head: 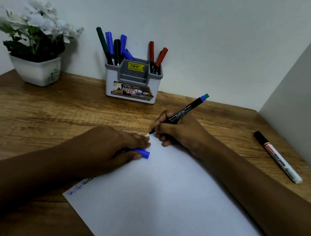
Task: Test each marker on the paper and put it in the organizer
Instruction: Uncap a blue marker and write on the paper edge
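Plant (37, 46): white pot at the far left of the desk (49, 113), well apart from the work and not involved.

Organizer (133, 79): stands against the back wall. Its left compartment holds green, blue and black markers; its right one holds two red ones, all upright, most likely tested already.

Left hand (109, 147): lies palm down on the upper left part of the paper (166, 211), fingers curled around a blue cap (143, 153). This pins the sheet against the stroke and keeps the cap ready for refitting.

Paper edge below that hand carries small blue and green scribbles, apparently test marks.

Right hand (181, 130): closed in a writing grip on a black-barrelled marker (184, 110), tip down at the sheet's top corner, just beside the left fingertips. Whether the tip touches the sheet cannot be told. The end of the barrel is blue and green.

Whiteboard marker (278, 157): lies capped on the desk at far right, clear of the sheet, evidently awaiting its test.

Judgement: test stroke in hand; capping and storing follow.
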A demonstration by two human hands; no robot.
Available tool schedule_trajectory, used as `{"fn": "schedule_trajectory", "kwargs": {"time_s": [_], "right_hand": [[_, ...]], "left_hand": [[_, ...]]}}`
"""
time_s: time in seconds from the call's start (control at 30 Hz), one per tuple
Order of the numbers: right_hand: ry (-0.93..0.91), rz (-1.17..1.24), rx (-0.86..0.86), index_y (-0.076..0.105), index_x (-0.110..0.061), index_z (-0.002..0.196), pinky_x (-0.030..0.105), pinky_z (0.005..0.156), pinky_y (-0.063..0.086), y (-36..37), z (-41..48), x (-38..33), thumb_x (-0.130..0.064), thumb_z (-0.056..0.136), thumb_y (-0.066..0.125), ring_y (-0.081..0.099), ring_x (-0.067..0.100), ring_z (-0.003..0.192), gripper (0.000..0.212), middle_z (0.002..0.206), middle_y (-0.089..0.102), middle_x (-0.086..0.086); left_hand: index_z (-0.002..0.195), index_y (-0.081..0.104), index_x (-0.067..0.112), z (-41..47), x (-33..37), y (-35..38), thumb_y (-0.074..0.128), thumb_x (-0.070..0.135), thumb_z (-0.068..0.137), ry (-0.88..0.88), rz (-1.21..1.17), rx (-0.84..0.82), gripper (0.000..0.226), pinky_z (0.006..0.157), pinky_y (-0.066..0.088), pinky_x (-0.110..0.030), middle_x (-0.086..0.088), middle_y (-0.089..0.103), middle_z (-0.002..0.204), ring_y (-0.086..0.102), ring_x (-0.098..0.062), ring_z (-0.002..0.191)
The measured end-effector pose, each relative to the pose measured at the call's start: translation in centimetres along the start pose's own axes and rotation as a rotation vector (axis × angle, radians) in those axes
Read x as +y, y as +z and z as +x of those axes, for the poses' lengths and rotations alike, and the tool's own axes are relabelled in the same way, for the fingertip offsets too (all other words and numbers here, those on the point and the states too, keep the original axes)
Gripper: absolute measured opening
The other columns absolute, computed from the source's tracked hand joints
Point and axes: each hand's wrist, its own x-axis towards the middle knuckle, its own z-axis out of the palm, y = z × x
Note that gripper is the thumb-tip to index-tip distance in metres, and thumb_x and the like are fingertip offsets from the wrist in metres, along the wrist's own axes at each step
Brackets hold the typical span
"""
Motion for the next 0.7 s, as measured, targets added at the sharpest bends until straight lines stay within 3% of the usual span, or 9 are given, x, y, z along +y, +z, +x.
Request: {"fn": "schedule_trajectory", "kwargs": {"time_s": [0.13,0.3,0.43,0.6,0.7], "right_hand": [[0.004,-0.023,0.018,0.063,-0.004,0.077,0.021,0.049,0.054,-0.01,0.00,0.01,0.001,0.083,0.060,0.056,0.009,0.050,0.009,0.065,0.061,0.011],[-0.011,-0.021,0.034,0.063,0.002,0.085,0.021,0.049,0.054,0.08,0.04,0.10,0.000,0.084,0.060,0.058,0.011,0.053,0.004,0.068,0.063,0.012],[-0.002,0.000,0.055,0.064,0.001,0.082,0.021,0.049,0.054,-0.01,-0.02,0.12,0.000,0.084,0.060,0.058,0.009,0.048,0.005,0.063,0.062,0.010],[0.000,-0.014,0.050,0.064,0.002,0.082,0.020,0.047,0.052,0.17,-0.02,-0.02,0.001,0.084,0.059,0.056,0.009,0.046,0.005,0.063,0.060,0.011],[0.004,-0.022,0.047,0.064,-0.001,0.078,0.020,0.047,0.053,0.13,-0.01,-0.08,0.001,0.084,0.059,0.057,0.009,0.047,0.007,0.063,0.060,0.011]], "left_hand": [[0.132,0.049,0.033,-0.04,0.03,-0.08,0.024,0.063,0.079,-0.014,-0.001,-0.010,0.065,0.086,0.013,0.011,0.031,0.036,0.124,0.016,0.026,0.112],[0.133,0.046,0.035,0.07,0.10,-0.12,0.021,0.065,0.077,-0.028,0.005,-0.020,0.068,0.085,0.011,0.011,0.032,0.034,0.124,0.023,0.024,0.111],[0.131,0.049,0.034,0.04,0.17,-0.20,0.023,0.063,0.078,-0.015,0.006,-0.017,0.066,0.086,0.012,0.011,0.029,0.038,0.126,0.017,0.026,0.112],[0.132,0.047,0.036,0.06,0.28,-0.27,0.021,0.064,0.076,-0.031,0.004,-0.023,0.069,0.087,0.013,0.009,0.027,0.041,0.129,0.030,0.019,0.113],[0.132,0.048,0.035,0.04,0.24,-0.26,0.023,0.064,0.077,-0.023,-0.011,-0.018,0.066,0.087,0.013,0.011,0.030,0.037,0.126,0.023,0.024,0.113]]}}
